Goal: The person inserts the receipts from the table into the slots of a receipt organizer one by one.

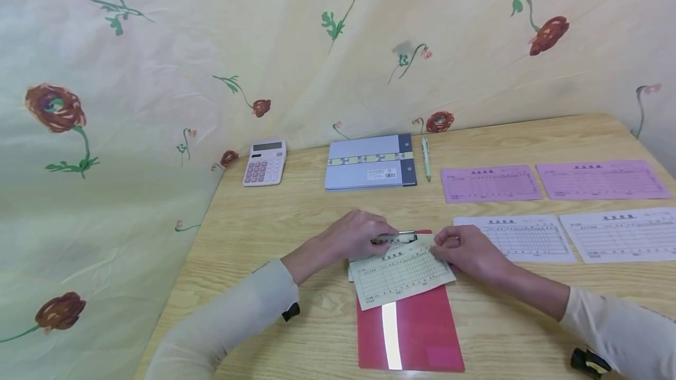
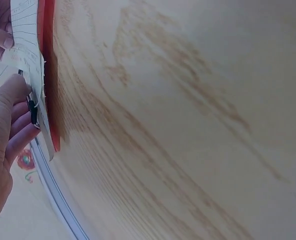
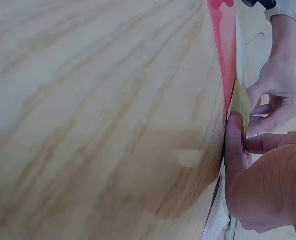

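Observation:
A red clipboard [image 1: 422, 327] lies on the table, partly covered by pale printed paper forms. My left hand [image 1: 361, 234] grips the metal clip [image 1: 405, 236] at its top edge; in the left wrist view, thumb and fingers close around the clip's dark part [image 2: 33, 111]. My right hand [image 1: 473, 253] pinches the upper right corner of the top form [image 1: 404, 277], which lies tilted over the board. Another sheet shows beneath it at the left. Seen from the right wrist, thumb and forefinger [image 3: 260, 143] meet on the paper's edge. Whether the clip's jaw is raised is unclear.
Two white forms [image 1: 509, 236] lie to the right, with two pink forms [image 1: 491, 183] behind them. Along the back stand a pink calculator [image 1: 266, 163], a blue notebook [image 1: 364, 163] and a green pen [image 1: 426, 159]. A flowered cloth [image 1: 158, 75] hangs behind the wooden table [image 1: 296, 221].

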### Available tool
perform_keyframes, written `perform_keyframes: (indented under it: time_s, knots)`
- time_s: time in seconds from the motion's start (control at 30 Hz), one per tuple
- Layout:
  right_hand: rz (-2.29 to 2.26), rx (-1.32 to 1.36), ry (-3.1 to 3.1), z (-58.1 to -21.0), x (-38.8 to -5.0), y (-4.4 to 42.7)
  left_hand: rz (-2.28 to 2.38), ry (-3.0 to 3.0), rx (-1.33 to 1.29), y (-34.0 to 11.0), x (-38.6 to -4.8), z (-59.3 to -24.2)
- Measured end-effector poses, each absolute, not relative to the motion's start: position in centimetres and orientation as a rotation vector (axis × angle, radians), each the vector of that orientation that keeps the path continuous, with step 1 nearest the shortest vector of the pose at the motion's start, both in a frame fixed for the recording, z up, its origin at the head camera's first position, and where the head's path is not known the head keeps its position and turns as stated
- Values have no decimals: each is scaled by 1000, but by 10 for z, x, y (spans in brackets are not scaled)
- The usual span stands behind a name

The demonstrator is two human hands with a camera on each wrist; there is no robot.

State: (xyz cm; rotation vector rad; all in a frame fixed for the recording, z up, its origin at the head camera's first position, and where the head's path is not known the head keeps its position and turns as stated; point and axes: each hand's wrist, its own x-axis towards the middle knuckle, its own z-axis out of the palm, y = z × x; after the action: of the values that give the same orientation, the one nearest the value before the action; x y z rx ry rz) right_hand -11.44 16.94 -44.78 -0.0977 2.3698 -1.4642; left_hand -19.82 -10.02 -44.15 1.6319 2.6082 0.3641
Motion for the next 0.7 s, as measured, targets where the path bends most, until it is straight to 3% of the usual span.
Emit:
perform_keyframes:
  time_s: [0.7]
  knots:
    - [-1460,-61,2381,-445,-114,169,388,2555,1527,-97,-202,-435]
